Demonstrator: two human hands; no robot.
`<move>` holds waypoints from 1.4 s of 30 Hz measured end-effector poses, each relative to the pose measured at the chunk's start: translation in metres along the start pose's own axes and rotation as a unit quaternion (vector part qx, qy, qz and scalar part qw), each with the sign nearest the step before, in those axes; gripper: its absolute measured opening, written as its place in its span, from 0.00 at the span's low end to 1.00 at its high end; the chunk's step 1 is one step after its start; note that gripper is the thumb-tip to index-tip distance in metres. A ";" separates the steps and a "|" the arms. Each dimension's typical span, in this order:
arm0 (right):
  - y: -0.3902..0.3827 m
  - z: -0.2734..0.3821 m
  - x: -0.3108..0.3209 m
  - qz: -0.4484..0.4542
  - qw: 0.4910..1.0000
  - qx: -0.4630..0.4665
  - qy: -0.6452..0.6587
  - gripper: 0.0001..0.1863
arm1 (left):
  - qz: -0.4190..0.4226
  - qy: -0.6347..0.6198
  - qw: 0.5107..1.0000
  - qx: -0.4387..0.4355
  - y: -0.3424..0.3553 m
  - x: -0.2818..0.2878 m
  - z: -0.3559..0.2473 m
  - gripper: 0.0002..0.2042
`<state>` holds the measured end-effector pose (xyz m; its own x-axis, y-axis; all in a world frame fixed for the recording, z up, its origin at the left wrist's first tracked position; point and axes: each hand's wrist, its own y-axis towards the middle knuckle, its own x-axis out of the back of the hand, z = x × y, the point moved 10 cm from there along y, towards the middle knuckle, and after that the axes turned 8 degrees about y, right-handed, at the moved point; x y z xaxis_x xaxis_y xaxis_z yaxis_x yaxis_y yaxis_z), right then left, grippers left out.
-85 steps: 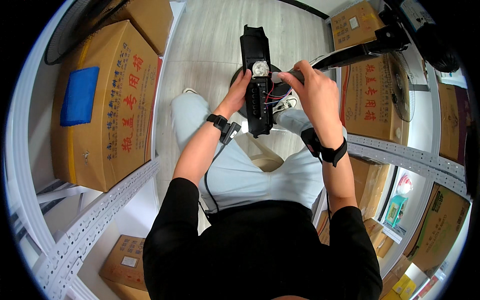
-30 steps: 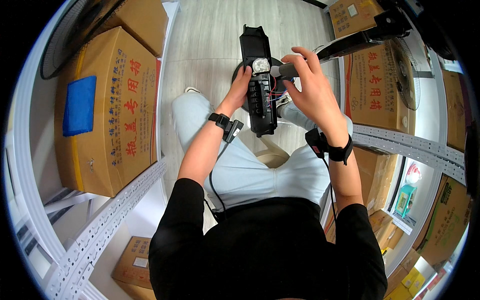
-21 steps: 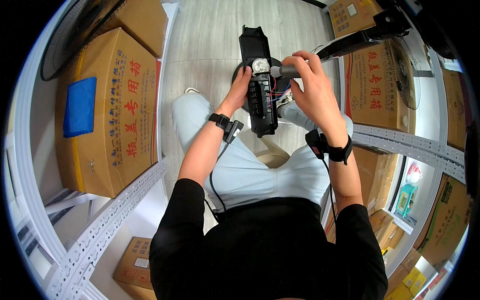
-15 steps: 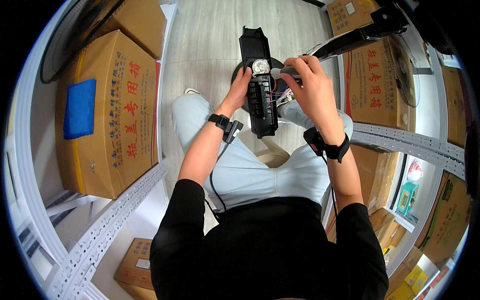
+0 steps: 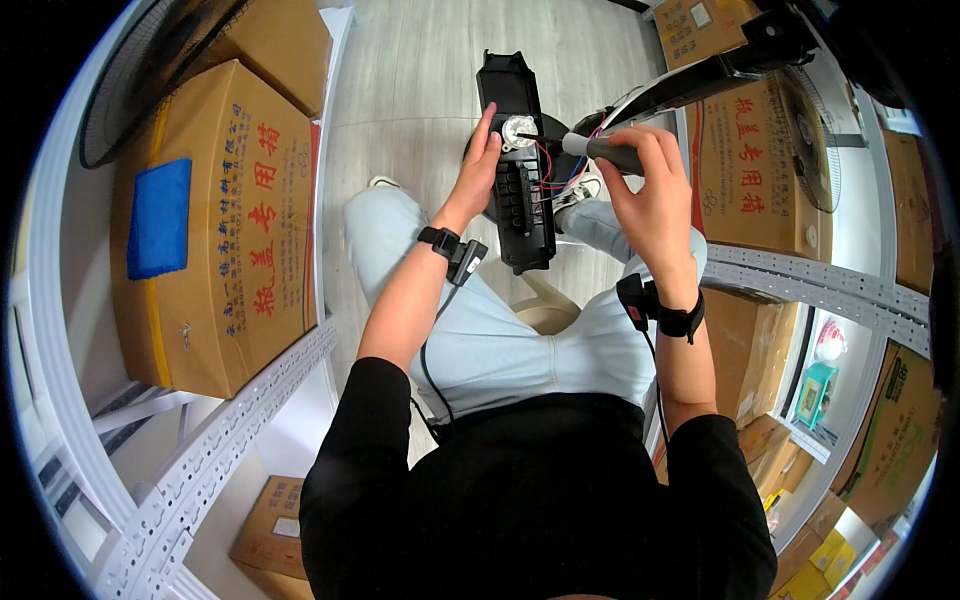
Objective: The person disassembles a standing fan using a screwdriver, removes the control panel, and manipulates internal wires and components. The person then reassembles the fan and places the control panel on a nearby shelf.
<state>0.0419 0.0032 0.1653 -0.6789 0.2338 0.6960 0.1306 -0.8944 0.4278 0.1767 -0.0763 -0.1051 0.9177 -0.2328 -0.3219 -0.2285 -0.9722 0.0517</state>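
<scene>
Nearest you: your black shirt (image 5: 520,490), then forearms with a strapped black module at each wrist, cable trailing from both. Right hand (image 5: 650,192): fingers closed around the grey handle of a screwdriver (image 5: 615,155), shaft pointing left and lying across to the clear round part (image 5: 519,131) on the black housing (image 5: 512,172). Tip looks to be at that part; can't tell whether it's seated in a screw. Left hand (image 5: 474,175): gripping the housing along its left edge, about mid-length, one finger extended up beside the clear part. Housing is long and narrow, held out past your knees, long axis running away from you, with a row of black knobs or buttons on the half nearer you. Loose red and blue wires (image 5: 573,181) hang off its right side, under the screwdriver handle. Your light blue jeans (image 5: 540,360) are spread either side, below the work. Past your right hand, a black arm (image 5: 690,88) slants off to the upper right. Cartons on racks flank you left (image 5: 215,230) and right (image 5: 745,170). Farthest: a black disc (image 5: 557,128) behind the housing, on pale plank-pattern floor (image 5: 410,80).
</scene>
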 end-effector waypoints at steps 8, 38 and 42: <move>-0.010 -0.024 0.008 -0.023 0.998 -0.044 0.023 0.15 | -0.027 0.048 0.998 0.012 -0.006 0.001 -0.007 0.12; -0.011 -0.094 -0.142 0.127 0.972 -0.185 0.070 0.19 | 0.006 0.009 0.999 0.045 -0.009 -0.007 0.002 0.09; -0.011 -0.095 -0.141 0.100 0.986 -0.128 0.031 0.16 | 0.020 0.009 0.999 0.049 -0.007 -0.007 0.007 0.09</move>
<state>0.0676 -0.0563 0.0081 -0.7027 0.0265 0.7110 0.0844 -0.9891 0.1203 0.1699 -0.0681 -0.1100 0.9131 -0.2720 -0.3037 -0.2943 -0.9553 -0.0293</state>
